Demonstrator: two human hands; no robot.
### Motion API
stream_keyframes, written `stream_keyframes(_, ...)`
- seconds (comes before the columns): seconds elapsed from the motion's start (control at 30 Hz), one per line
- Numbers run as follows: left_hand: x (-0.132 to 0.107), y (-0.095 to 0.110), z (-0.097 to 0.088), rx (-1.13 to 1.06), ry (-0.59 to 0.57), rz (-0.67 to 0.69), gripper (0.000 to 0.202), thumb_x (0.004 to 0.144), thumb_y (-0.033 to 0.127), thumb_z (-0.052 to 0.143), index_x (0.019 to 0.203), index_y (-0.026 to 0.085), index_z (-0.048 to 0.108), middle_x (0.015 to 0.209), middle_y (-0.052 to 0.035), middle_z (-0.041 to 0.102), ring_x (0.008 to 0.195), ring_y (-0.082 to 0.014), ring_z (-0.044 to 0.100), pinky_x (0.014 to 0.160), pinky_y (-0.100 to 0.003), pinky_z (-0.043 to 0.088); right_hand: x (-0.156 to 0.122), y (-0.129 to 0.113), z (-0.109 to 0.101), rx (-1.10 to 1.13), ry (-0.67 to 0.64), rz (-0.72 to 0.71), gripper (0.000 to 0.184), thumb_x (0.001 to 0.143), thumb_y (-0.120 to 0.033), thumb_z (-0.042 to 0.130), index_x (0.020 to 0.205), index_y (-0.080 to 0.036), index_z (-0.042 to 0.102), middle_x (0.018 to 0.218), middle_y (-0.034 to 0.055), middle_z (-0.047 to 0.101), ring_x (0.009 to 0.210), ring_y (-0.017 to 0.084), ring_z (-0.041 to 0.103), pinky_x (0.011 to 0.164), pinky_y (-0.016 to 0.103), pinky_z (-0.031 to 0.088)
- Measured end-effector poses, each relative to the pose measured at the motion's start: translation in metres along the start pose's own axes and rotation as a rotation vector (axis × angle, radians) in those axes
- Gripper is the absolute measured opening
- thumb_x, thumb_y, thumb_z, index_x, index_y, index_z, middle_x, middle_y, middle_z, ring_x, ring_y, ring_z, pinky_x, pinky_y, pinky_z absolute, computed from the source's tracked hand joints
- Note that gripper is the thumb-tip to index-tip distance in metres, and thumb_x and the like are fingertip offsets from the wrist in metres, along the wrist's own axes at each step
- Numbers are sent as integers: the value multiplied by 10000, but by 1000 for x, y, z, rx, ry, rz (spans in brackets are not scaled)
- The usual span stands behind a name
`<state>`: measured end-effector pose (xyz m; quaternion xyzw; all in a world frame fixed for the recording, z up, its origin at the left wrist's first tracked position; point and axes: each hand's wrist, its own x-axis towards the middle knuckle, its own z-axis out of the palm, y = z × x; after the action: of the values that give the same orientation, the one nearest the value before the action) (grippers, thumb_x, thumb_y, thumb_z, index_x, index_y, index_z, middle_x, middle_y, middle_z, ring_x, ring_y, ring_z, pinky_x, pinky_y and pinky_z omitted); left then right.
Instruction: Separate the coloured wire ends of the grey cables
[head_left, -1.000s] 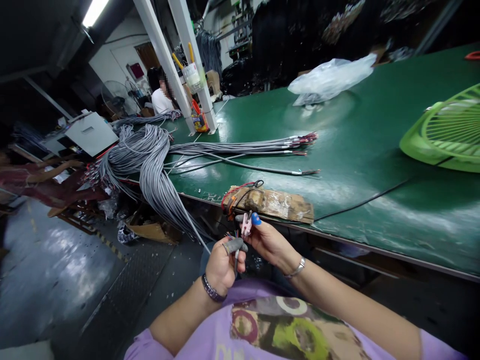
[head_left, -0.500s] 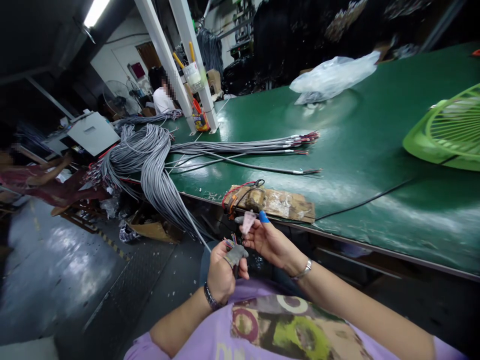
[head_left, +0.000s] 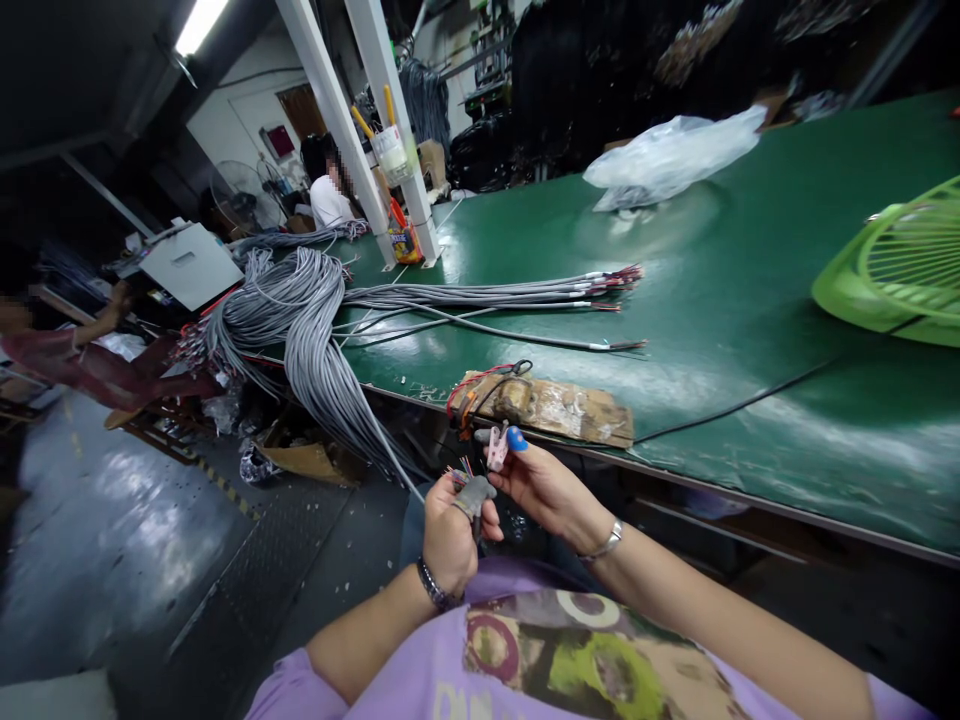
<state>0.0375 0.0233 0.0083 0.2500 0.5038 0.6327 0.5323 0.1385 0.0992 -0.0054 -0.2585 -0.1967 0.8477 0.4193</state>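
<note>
My left hand point(head_left: 448, 545) is closed around the end of a grey cable point(head_left: 407, 482). Thin coloured wires point(head_left: 465, 466) fan out above its thumb, and a grey cover wraps that thumb. Close by on the right, my right hand point(head_left: 538, 490) pinches a small pale pink clip-like tool point(head_left: 496, 448); its exact kind is unclear. A blue cover point(head_left: 517, 438) sits on the right thumb, with a grey one on a finger. The tool is just above and right of the wire tips; whether they touch I cannot tell.
A bundle of grey cables point(head_left: 315, 320) hangs over the green table's point(head_left: 720, 270) edge. Before me lies a worn wooden block point(head_left: 577, 410) with wires. A green fan point(head_left: 892, 270) and plastic bag point(head_left: 667, 160) are on the right; a person point(head_left: 67, 350) is at far left.
The pink tool, blurred before, is now sharp, and the right thumb has shifted slightly down and left. My left hand has moved slightly right, still on the cable.
</note>
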Motion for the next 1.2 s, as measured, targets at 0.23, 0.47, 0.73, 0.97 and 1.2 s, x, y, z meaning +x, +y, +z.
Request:
stream_keyframes(0.23,0,-2,-1,35,-3,-20,186,675,303,632,706,161,517,443,34,557,324,-73,451,322,-162,356,1,5,-3,17,0,-16,301,671,-469,729,768,-193,660,695,-17,645,636,103,562,617,231,452)
stream_keyframes(0.47,-4,-11,-17,140,-25,-24,236,727,371,625,720,164,511,458,38,546,336,-76,450,359,-184,348,-10,-1,-19,-141,14,31,350,704,-529,666,741,-182,642,728,28,636,618,119,549,615,248,459)
stream_keyframes(0.73,3,-12,-46,286,-92,22,248,644,230,737,817,129,591,748,-53,657,664,-128,588,652,-249,454,-49,-58,-3,-977,-218,-158,373,711,-536,628,758,-167,663,689,34,622,603,135,515,586,259,436)
stream_keyframes(0.97,36,36,-52,395,-5,375,279,715,355,696,880,141,625,813,-70,661,728,-146,605,703,-260,457,-26,-152,-3,-1431,-74,-462,339,628,-571,588,702,-250,670,789,77,705,811,286,628,721,341,499)
stream_keyframes(1.2,123,99,-41,1309,93,676,271,811,266,548,1074,208,573,1015,-44,661,920,-158,609,775,-253,472,28,-187,-47,-1784,223,-459,297,700,-456,468,790,-266,677,871,105,725,804,303,654,694,366,481)
